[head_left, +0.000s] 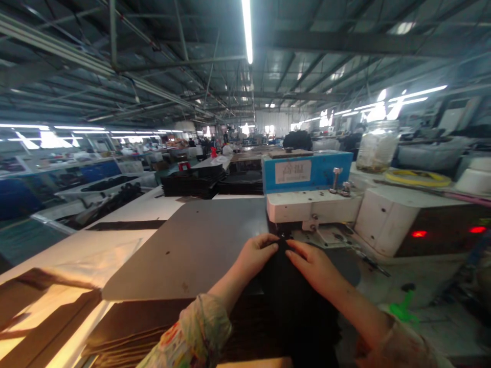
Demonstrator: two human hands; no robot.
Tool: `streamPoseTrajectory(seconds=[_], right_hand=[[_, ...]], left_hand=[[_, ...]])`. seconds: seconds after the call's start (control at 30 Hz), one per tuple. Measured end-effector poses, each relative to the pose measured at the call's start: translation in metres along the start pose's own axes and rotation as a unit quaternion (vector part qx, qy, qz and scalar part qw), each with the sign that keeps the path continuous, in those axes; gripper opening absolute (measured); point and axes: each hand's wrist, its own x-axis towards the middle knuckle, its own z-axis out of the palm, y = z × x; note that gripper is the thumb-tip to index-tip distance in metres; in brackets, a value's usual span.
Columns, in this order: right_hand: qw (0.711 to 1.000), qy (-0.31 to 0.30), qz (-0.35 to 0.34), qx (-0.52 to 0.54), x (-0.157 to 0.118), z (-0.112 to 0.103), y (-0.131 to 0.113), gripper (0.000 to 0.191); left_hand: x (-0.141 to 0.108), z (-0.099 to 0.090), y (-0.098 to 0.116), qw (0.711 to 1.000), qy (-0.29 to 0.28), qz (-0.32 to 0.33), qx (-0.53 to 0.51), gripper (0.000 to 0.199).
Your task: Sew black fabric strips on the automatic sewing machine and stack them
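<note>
A black sheet of material (295,301) hangs down over the near table edge, its top end at the working head of a white and blue machine (307,204). My left hand (258,255) pinches the sheet's upper left edge between thumb and fingers. Opposite it, my right hand (312,263) grips the upper right edge in the same way. Both hands are close together, just in front of the machine head. The very tip of the sheet under the head is too dark to make out.
A smooth grey plate (199,245) lies left of the machine. Stacked black pieces (192,181) stand behind it, and brown sheets (130,327) are piled below its near edge. To the right are a control box (406,220), a clear jar (378,145) and a yellow ring (418,178).
</note>
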Motion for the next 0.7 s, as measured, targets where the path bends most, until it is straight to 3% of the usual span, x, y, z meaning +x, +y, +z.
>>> streamPoseTrajectory(seconds=[0.17, 0.43, 0.57, 0.7], right_hand=[[0.998, 0.028, -0.044, -0.036, 0.0, 0.005, 0.002, 0.037], [0.994, 0.066, -0.048, -0.074, -0.012, 0.014, -0.007, 0.039], [0.981, 0.111, -0.111, -0.117, -0.017, 0.022, -0.007, 0.036], [0.953, 0.094, -0.172, -0.231, -0.018, 0.02, -0.007, 0.038]], left_hand=[[0.0, -0.001, 0.0, 0.999, 0.007, 0.001, 0.045, 0.022], [0.002, -0.003, -0.003, 0.999, 0.018, -0.004, 0.027, 0.02], [0.002, -0.004, -0.002, 0.999, 0.031, -0.026, -0.014, 0.018], [0.0, -0.003, 0.001, 0.996, 0.029, -0.056, -0.064, 0.02]])
